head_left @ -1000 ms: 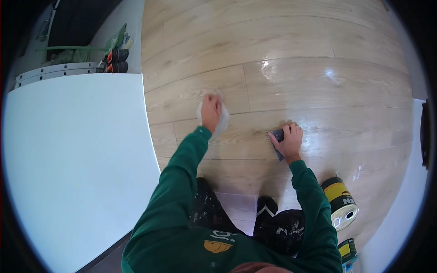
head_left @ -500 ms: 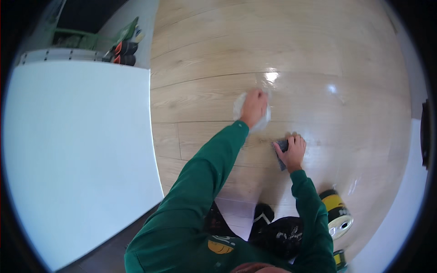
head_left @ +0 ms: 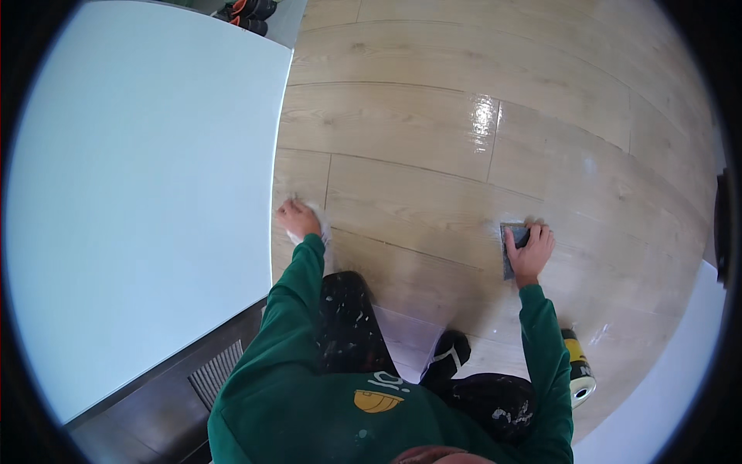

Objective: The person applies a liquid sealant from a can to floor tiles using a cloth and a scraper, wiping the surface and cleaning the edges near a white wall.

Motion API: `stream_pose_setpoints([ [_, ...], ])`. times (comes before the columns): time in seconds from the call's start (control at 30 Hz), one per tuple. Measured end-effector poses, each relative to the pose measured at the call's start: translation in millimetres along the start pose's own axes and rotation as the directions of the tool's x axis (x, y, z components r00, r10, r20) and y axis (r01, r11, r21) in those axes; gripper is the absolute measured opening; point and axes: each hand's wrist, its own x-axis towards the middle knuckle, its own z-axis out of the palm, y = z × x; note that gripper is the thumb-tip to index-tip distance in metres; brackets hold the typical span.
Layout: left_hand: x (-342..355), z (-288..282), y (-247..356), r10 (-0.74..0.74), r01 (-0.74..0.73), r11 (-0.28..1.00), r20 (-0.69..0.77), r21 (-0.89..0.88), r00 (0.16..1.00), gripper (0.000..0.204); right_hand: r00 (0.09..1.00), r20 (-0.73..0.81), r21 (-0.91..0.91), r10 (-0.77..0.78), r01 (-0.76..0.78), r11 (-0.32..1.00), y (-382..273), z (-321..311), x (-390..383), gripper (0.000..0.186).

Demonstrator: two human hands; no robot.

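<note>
My left hand (head_left: 300,219) is pressed to the wood-look floor (head_left: 417,185), close to the edge of a big white panel. Its fingers are closed on a thin whitish cloth (head_left: 325,234), which shows only at the hand's rim and is slightly blurred. Farther right, my right hand (head_left: 533,251) grips a flat, dark grey rectangular pad (head_left: 508,267) that lies on the floor. The thumb is over the pad's face and the fingers are across its far right side. The pad's underside is hidden. Shiny wet patches show on the floor planks.
The white panel (head_left: 154,209) fills the left side. A black and yellow can (head_left: 577,359) lies on its side by my right forearm. Orange and black tool handles (head_left: 251,14) show beyond the panel's far edge. A grey grille (head_left: 216,371) is at lower left.
My left hand has swept left and nearer with the cloth, ending beside the white panel. My right hand still grips the pad. The whole view has shifted.
</note>
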Motion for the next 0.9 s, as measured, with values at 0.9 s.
stream_pose_setpoints([
  [0.9, -21, 0, 31, 0.327, -0.317, 0.919, 0.005, -0.234, 0.945, 0.015, 0.88, 0.056, 0.433, 0.472, -0.448, 0.782, -24, -152, -142, 0.042],
])
